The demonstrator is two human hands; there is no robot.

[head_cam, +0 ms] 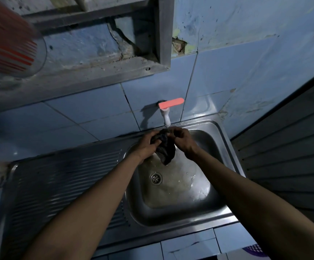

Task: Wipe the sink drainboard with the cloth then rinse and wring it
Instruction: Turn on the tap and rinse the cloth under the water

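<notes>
Blue tiled wall backs a stainless sink (225,147) set in a tiled bench, its ribbed drainboard (64,177) to the left. Both hands meet at the far edge of the basin, directly under the white tap (166,117) with its orange lever (171,103), so water would fall onto the dark cloth (165,151). Left hand (146,145) and right hand (182,141) have fingers clamped on the bunched cloth, its tail hanging over the basin; this looks like rinsing, with wringing probably to come.
</notes>
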